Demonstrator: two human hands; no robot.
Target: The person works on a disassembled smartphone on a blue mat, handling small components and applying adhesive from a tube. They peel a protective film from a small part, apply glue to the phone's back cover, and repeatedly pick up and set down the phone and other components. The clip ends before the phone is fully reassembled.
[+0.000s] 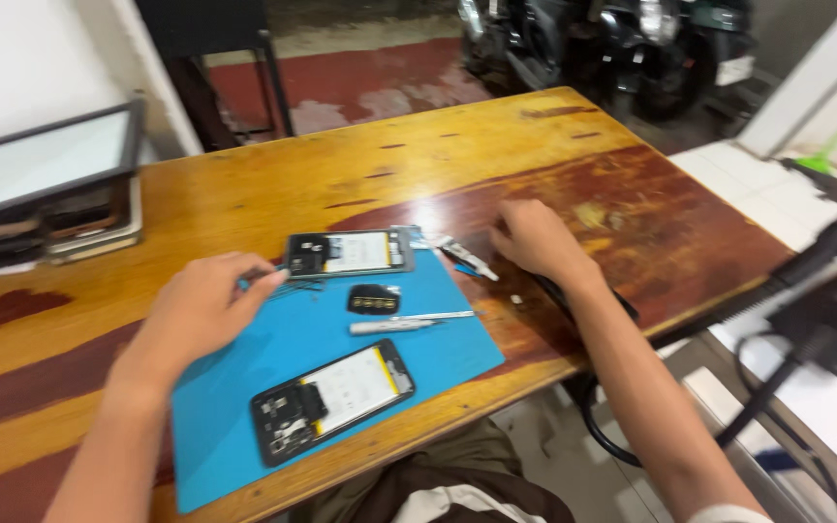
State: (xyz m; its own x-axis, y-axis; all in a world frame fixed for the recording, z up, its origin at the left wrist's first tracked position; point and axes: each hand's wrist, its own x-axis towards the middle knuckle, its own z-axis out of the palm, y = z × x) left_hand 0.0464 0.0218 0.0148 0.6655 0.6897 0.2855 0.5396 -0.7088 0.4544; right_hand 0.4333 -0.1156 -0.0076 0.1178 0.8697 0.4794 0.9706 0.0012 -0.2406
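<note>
My left hand rests on the blue work mat, its fingertips touching the left end of an opened phone at the mat's far edge. My right hand lies palm down on the wooden table just right of the mat, fingers curled near a small tool; whether it grips anything is hidden. A second opened phone with a yellow-edged battery lies nearer me on the mat. Between the phones sit a small black part and a silver screwdriver.
A stack of framed flat panels sits at the table's left. A black cable hangs off the table's right edge. Black equipment with wires stands on a white surface to the right. Parked motorbikes stand beyond the table.
</note>
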